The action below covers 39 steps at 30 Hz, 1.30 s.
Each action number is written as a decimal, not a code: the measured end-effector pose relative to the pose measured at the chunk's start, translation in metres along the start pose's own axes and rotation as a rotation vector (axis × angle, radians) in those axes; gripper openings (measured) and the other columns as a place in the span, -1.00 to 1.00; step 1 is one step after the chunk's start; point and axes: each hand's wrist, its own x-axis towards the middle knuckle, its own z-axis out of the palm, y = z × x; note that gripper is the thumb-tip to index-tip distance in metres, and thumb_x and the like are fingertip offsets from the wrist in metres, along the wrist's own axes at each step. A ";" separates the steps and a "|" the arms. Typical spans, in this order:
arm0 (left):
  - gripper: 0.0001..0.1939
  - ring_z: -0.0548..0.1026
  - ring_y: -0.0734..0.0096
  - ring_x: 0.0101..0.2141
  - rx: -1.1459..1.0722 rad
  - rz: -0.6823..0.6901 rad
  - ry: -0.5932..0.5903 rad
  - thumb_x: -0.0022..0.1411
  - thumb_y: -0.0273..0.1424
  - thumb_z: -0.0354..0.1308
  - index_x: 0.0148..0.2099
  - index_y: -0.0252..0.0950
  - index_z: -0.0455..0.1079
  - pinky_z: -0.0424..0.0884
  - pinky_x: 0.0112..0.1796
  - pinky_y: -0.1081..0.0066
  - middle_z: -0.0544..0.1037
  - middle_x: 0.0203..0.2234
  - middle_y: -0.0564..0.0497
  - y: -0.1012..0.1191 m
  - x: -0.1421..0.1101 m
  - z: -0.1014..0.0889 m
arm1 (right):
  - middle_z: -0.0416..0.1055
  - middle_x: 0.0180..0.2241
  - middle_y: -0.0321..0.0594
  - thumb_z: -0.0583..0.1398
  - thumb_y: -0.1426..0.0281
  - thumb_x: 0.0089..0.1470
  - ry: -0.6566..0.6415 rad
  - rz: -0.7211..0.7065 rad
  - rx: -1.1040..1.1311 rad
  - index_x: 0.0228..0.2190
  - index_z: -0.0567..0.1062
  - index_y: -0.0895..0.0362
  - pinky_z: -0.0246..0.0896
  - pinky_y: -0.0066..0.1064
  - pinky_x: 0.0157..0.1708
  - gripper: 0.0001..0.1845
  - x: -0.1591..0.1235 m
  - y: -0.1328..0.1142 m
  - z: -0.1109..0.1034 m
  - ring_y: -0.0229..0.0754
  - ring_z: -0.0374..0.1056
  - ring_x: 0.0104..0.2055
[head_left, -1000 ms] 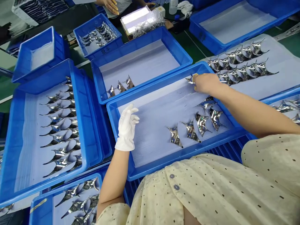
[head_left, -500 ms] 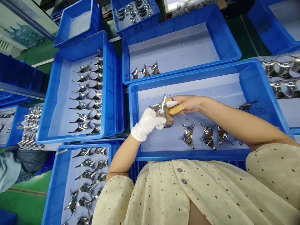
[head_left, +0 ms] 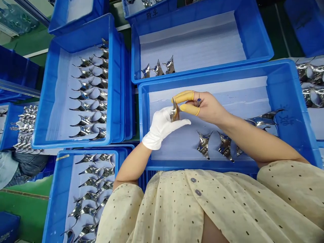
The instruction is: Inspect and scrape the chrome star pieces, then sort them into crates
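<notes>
A shiny, curved metal piece with pointed corners [head_left: 175,112] is held up edge-on above the near tray. My left hand [head_left: 162,126], in a white glove, holds it against the fingers, with the thumb stretched out to the right. Yellow finger covers sit on the thumb and forefinger of my right hand [head_left: 202,105]; these fingertips are at the piece's upper right edge. In the same hand is a thin, pen-like tool, its dark blue end [head_left: 198,101] showing. Below, similar metal pieces [head_left: 203,144] lie on the white lining of the near blue tray [head_left: 215,165].
Behind the near tray, another blue tray [head_left: 202,72] holds three pieces at its left end. Stacked blue trays [head_left: 112,84] on the left contain rows of pieces, as does a lower-left tray [head_left: 54,189]. At far left, part of a person in jeans [head_left: 30,165] shows.
The metal piece has turned from showing its broad face to edge-on. My left thumb has lifted off it, and my right forefinger has stretched to its upper edge. The view has shifted slightly.
</notes>
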 end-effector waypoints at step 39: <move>-0.47 0.33 0.44 -0.58 -0.283 0.051 0.159 0.41 0.15 0.28 -0.33 -0.20 0.60 0.38 -0.38 0.33 0.35 -0.65 0.09 0.001 -0.003 -0.006 | 0.60 -0.18 -0.27 0.48 0.29 0.10 0.093 -0.240 0.117 -0.30 0.60 0.07 -0.01 -0.38 -0.53 -0.79 -0.007 -0.010 0.008 -0.44 -0.02 -0.56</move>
